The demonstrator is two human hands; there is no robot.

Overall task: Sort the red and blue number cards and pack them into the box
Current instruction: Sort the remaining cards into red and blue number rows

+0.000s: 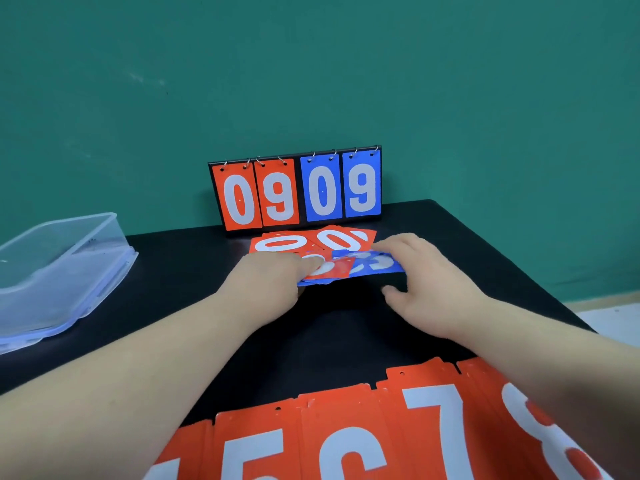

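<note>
Number cards point(341, 268), red and blue mixed, lie in a loose overlapping pile at the centre of my frame on the black surface point(329, 327). The pile sits just in front of a flip scoreboard point(298, 192), which stands against the green wall point(311, 64) and reads 0 9 in red and 0 9 in blue.

Both hands are on that pile. I see the left hand point(270, 275) at its left end, with fingers stretched flat on a red card; its thumb is out of my sight. The right hand point(426, 282) is at the pile's right end. Its fingers are spread and reach over the edge of a blue card point(377, 266), while the thumb is held apart below them, over the bare surface. Neither hand is clamped on anything that I can make out.

Two red zero cards point(294, 244) lie flat at the back of the pile, touching the foot of the scoreboard.

Along the bottom of the frame a row of red cards point(346, 441) lies side by side, overlapping, showing 5, 6, 7 and 8.

At the left edge of the frame stands the clear plastic box point(69, 237), well apart from the pile.
</note>
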